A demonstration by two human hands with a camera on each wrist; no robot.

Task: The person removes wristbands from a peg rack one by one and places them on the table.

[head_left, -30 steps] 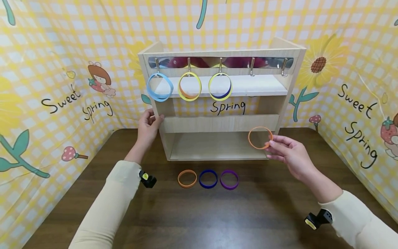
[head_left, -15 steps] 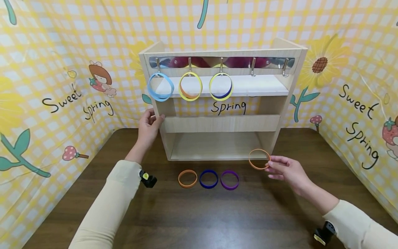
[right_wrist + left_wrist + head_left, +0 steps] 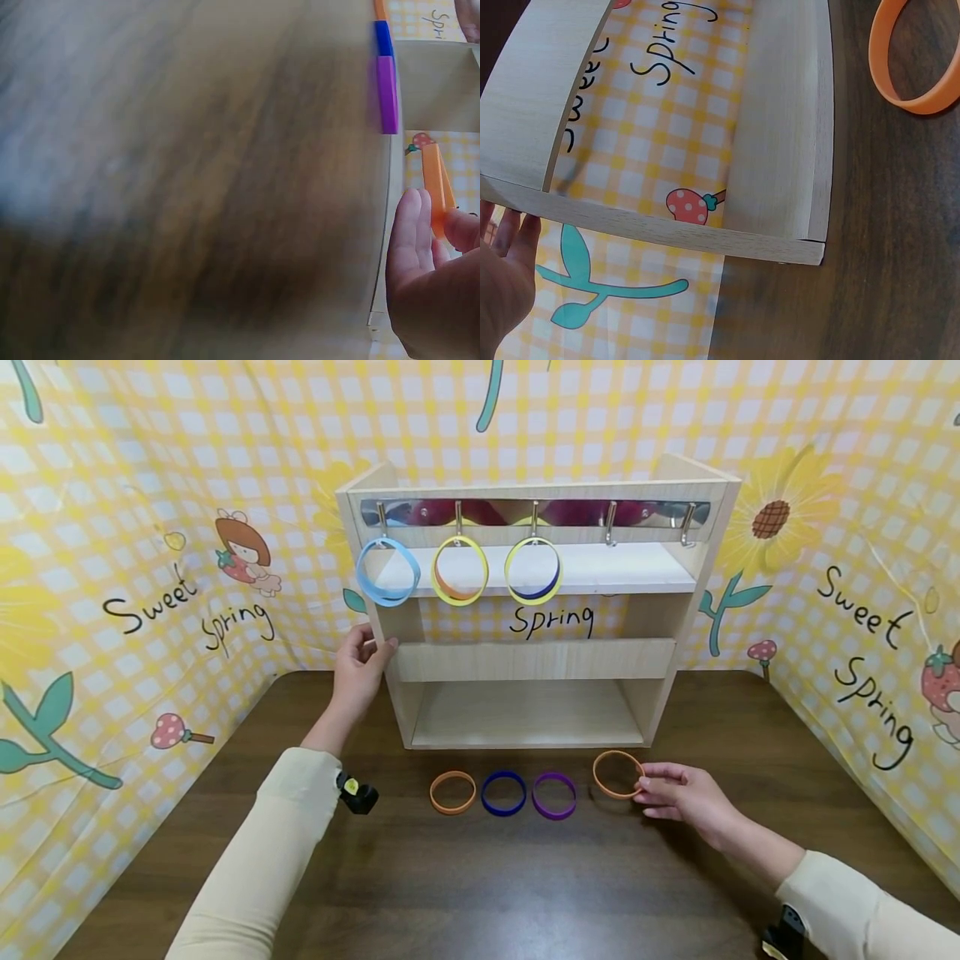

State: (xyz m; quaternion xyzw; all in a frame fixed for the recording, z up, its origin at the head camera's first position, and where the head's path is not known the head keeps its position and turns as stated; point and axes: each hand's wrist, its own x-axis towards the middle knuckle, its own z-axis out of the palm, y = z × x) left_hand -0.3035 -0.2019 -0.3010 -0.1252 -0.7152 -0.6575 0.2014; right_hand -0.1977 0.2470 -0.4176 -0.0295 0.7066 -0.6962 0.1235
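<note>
Right hand (image 3: 690, 802) pinches an orange band (image 3: 615, 795), thin smooth ring, tilted, just right of the purple band (image 3: 554, 816); can't tell if it touches the table (image 3: 480, 885). Left hand (image 3: 357, 670) grips the shelf (image 3: 536, 661) by its left side, thumb at the front edge, fingers partly hidden. Shelf is pale wood-grain board with a shiny metal hook strip (image 3: 572, 512). Table: dark wood grain, smeared in right wrist view. Blue band (image 3: 503, 812) and second orange band (image 3: 452, 811) lie left of purple; the latter is cut off in left wrist view.
</note>
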